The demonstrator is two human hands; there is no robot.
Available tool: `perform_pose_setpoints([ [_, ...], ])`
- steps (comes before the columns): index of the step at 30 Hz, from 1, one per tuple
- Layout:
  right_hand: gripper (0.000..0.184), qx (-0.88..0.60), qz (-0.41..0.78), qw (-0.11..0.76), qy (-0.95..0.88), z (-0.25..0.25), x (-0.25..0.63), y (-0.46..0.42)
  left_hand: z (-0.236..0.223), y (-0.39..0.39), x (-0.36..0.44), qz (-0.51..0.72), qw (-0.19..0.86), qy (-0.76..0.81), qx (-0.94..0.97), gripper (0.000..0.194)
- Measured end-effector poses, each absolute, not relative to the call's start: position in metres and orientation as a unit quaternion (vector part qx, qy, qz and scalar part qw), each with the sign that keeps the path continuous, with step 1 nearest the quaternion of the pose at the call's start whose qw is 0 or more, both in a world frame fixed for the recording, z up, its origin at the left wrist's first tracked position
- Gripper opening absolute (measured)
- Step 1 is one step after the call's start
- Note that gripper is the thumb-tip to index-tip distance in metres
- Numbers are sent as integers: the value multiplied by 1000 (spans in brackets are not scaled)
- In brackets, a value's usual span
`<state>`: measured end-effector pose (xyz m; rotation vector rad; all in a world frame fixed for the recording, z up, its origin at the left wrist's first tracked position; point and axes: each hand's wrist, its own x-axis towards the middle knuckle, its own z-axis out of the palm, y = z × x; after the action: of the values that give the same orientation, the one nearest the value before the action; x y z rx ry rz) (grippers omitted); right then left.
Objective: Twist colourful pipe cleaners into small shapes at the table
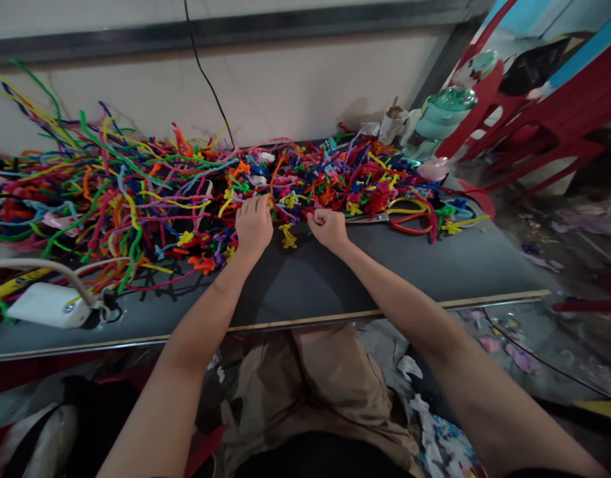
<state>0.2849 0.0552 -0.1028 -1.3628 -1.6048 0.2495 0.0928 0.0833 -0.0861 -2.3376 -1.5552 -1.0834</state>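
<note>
A long heap of colourful fuzzy pipe cleaners point(156, 166) covers the back of the dark table. My left hand point(254, 227) is at the heap's front edge, fingers curled downward, and what they grip is hidden. An orange pipe cleaner point(276, 174) rises beside its fingertips. To the right, my right hand point(328, 228) is closed with the thumb against the fingers; bits of red and green show by it, but its content cannot be made out. A yellow twisted pipe-cleaner figure point(288, 236) lies on the table between both hands. Scissors with orange handles point(412, 223) lie right of my right hand.
A white power adapter point(51, 305) with a cable sits at the table's front left. A teal figurine point(442, 109) and a white cup point(392, 125) stand at the back right. Red chairs point(544, 133) are beyond the table's right end. Scraps litter the floor.
</note>
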Motion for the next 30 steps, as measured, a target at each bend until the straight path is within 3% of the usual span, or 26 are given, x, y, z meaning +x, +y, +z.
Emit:
perform_pose_setpoints([
  [8, 48, -553, 114, 495, -661, -100, 285, 54, -101, 104, 75, -374, 42, -530, -760, 12],
  [14, 48, -554, 99, 499, -659, -101, 286, 53, -89, 100, 76, -469, -3, -545, -695, 15],
  [20, 21, -494, -34, 501, -710, -91, 286, 42, -73, 81, 89, -519, -151, -488, -685, 32],
  [26, 30, -424, -124, 365, -819, -81, 284, 43, -76, 66, 109, -443, -346, -386, -731, 43],
  [30, 37, -457, -106, 352, -810, -82, 290, 49, -79, 70, 112, -432, -467, -380, -671, 46],
])
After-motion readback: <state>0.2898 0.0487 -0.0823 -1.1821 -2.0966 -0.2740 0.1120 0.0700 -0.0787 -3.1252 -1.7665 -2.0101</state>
